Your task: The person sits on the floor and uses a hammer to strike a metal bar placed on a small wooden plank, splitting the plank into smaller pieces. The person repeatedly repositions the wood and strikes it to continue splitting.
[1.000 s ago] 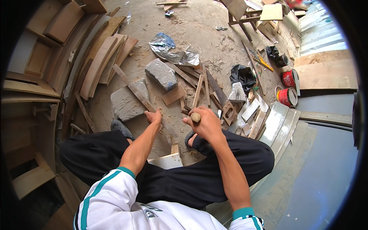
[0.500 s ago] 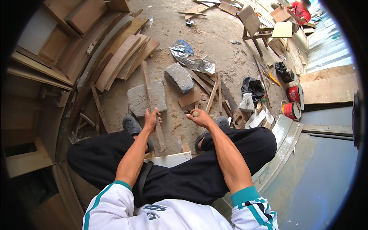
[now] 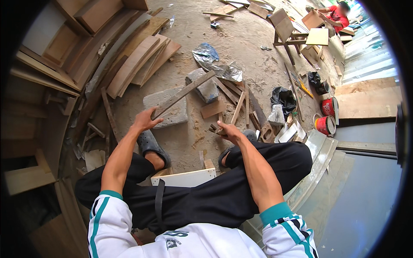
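Note:
My left hand (image 3: pixel 145 120) is closed round the near end of a wooden strip (image 3: pixel 185 93). The strip slants up to the right, passing above a flat concrete block (image 3: pixel 172 115) and a second grey block (image 3: pixel 209 93). In my right hand (image 3: pixel 231 132) is what looks like a hammer (image 3: pixel 214 129); its two-pronged dark end pokes out past my fingers, and the handle is hidden. Between my feet lies a white board piece (image 3: pixel 189 177) with wood attached. A small brown wood piece (image 3: pixel 213 109) rests on the ground beyond my right hand.
Curved wooden boards (image 3: pixel 133 64) are stacked at the left beside wooden cabinets (image 3: pixel 30 103). To the right are a handsaw (image 3: pixel 267 132), a black plastic bag (image 3: pixel 284 99) and red cans (image 3: pixel 325 124). Crumpled foil (image 3: pixel 228 71) lies ahead. A person in red (image 3: pixel 337 19) sits far right.
My left hand has moved left, and the strip has swung from near upright to slanting up rightward. In my right hand the hammer has turned, so its pronged end shows instead of a round face.

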`<state>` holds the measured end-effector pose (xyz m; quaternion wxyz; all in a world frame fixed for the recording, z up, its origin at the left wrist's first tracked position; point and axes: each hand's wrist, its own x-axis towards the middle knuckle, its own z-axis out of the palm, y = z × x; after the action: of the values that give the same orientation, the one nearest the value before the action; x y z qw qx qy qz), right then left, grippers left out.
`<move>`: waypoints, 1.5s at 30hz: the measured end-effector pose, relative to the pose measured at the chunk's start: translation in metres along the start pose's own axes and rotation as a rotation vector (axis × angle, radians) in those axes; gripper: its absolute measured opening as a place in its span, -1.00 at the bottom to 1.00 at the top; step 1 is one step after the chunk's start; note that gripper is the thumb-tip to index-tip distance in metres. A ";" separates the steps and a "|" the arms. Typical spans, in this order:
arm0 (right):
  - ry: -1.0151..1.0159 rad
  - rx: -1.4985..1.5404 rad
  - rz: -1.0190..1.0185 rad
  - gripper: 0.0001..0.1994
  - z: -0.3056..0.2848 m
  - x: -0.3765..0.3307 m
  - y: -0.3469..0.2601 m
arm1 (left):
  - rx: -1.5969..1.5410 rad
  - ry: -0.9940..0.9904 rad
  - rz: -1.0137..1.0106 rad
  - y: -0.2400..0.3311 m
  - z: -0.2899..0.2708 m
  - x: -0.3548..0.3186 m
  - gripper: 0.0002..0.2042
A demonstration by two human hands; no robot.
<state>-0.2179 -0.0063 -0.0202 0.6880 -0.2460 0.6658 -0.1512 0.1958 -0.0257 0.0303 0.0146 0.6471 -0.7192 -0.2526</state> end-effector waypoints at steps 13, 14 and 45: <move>-0.153 -0.045 0.401 -0.91 -0.002 -0.014 0.014 | 0.273 0.090 -0.085 -0.072 0.060 0.006 -0.49; -0.176 0.072 0.414 -0.84 -0.016 -0.008 0.023 | 0.280 0.077 -0.077 -0.066 0.062 0.014 -0.49; 0.228 -0.237 -0.137 -0.62 0.088 -0.006 -0.047 | -0.054 0.416 -0.432 0.004 0.111 0.161 -0.39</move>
<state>-0.1260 -0.0297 0.0098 0.5622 -0.3515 0.7344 -0.1450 0.1269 -0.1378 -0.1142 0.1248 0.8223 -0.5396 -0.1307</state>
